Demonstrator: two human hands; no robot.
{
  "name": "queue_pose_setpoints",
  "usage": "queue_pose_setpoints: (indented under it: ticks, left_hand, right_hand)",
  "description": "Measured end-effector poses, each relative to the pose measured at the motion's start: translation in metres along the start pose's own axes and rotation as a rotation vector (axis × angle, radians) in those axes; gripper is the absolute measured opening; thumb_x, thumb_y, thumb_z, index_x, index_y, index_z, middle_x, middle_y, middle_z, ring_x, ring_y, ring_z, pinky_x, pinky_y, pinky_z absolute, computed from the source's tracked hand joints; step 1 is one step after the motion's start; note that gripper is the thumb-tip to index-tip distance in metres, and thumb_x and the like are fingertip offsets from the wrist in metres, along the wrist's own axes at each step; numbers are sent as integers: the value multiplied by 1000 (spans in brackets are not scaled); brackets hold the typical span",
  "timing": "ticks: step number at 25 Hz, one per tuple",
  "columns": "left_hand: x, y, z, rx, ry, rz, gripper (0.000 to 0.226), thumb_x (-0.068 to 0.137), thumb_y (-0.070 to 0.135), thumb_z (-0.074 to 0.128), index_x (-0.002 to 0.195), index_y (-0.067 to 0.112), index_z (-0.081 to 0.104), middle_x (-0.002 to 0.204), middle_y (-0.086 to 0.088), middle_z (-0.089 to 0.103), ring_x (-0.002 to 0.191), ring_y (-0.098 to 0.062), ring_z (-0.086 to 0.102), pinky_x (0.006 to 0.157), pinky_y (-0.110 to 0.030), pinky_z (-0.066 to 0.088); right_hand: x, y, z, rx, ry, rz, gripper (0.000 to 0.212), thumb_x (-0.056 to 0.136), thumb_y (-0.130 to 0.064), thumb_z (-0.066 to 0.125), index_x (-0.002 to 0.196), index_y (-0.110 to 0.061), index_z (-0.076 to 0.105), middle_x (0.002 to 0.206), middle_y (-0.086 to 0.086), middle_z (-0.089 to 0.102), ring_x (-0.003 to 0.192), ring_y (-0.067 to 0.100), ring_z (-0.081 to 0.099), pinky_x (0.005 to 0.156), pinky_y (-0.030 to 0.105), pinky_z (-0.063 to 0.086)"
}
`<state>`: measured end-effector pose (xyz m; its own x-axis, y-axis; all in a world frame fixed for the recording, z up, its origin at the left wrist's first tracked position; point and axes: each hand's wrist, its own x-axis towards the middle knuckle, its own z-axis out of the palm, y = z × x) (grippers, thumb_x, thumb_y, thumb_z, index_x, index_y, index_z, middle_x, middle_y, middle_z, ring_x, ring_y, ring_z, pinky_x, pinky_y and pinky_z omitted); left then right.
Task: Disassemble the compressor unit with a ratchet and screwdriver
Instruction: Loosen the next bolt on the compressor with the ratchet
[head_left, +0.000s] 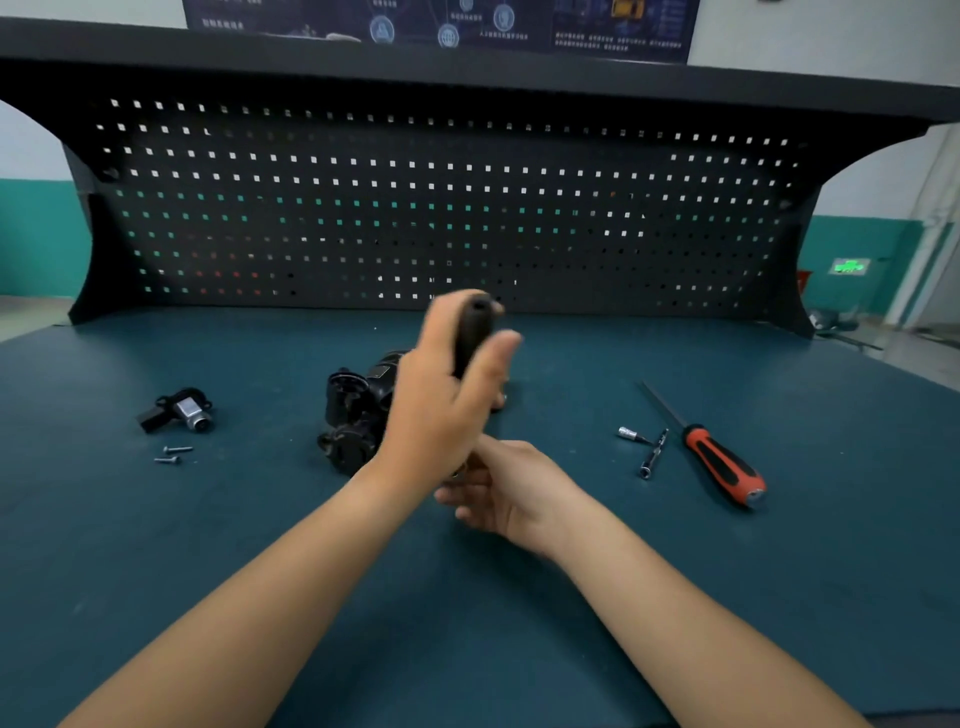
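Black ratchet handle (474, 332), I'm clamping it in my left grip (441, 405); right grip (511, 493), can't tell. Two screws (178, 449), one screwdriver (722, 462) lying nearby.

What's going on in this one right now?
A person works at a bench. The left hand grips a dark tool handle, blurred, in front of the black compressor unit; the right hand sits just below it. A small part and two screws lie left; the screwdriver lies untouched on the right.
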<state>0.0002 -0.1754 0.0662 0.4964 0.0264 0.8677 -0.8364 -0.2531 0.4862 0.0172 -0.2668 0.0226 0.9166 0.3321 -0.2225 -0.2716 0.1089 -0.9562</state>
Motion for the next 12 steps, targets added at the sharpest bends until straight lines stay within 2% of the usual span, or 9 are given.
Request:
queue_pose_setpoints:
  ticks: [2, 4, 6, 8, 10, 12]
  left_hand:
    - [-3, -7, -10, -153, 199, -95, 10, 91, 37, 45, 91, 28, 42, 56, 10, 53, 48, -4, 51, 51, -18, 45]
    - [-7, -15, -25, -194, 416, -291, 13, 97, 33, 39, 87, 24, 39, 54, 9, 55, 47, -5, 53, 50, -18, 46]
    - [-11, -26, -39, -244, 580, -576, 21, 100, 34, 36, 84, 22, 40, 55, 9, 56, 46, -3, 56, 53, -19, 47]
    - [-14, -32, -46, -309, 638, -731, 24, 100, 36, 37, 83, 20, 43, 62, 7, 56, 48, 0, 57, 59, -22, 46]
    - [-11, -30, -43, -300, 639, -693, 23, 100, 35, 38, 82, 20, 44, 59, 9, 57, 50, -1, 57, 62, -24, 47]
    - [-5, -20, -36, -224, 550, -537, 18, 100, 31, 40, 84, 23, 43, 53, 10, 58, 52, -4, 56, 63, -25, 47]
  right_hand:
    - [2, -1, 3, 105, -3, 39, 19, 87, -26, 62, 75, -12, 59, 56, 2, 65, 44, 11, 60, 39, 15, 42]
    - [2, 0, 2, 144, -3, 46, 17, 86, -28, 64, 79, -13, 61, 61, 1, 66, 48, 11, 62, 42, 16, 44]
    - [-1, 1, 0, 172, -66, 47, 18, 92, -28, 55, 81, -15, 62, 66, 0, 69, 57, 11, 67, 48, 19, 46]
    - [-2, 2, -1, 226, -130, 58, 21, 96, -24, 46, 83, -15, 60, 70, 0, 71, 65, 13, 70, 55, 21, 48]
    - [-3, 1, 0, 267, -128, 58, 21, 97, -21, 44, 83, -16, 60, 70, 0, 72, 67, 13, 70, 56, 21, 50]
    - [-3, 2, 1, 274, -101, 64, 19, 95, -19, 47, 81, -17, 60, 68, -3, 71, 65, 10, 69, 53, 20, 48]
